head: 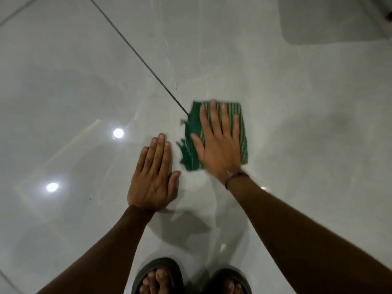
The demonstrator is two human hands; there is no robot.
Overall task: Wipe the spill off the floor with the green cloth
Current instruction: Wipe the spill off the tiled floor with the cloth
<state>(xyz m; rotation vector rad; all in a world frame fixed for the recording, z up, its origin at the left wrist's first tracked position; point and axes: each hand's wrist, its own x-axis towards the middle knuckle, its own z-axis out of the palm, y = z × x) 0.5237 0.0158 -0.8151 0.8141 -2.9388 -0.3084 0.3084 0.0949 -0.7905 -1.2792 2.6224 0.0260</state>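
Note:
The green striped cloth (194, 124) lies folded flat on the glossy pale tile floor (63, 81), its frayed edge to the left. My right hand (218, 143) presses palm-down on top of it with fingers spread, covering most of the cloth; both are slightly blurred. My left hand (152, 177) rests flat on the bare tile just left of the cloth, holding nothing. A faint wet sheen (210, 200) runs over the tile below the cloth, between my arms; its outline is hard to tell.
A dark grout line (135, 49) runs diagonally from the top down to the cloth's upper left corner. My feet in dark sandals (159, 276) stand at the bottom edge. A grey rounded object (318, 22) sits at the top right.

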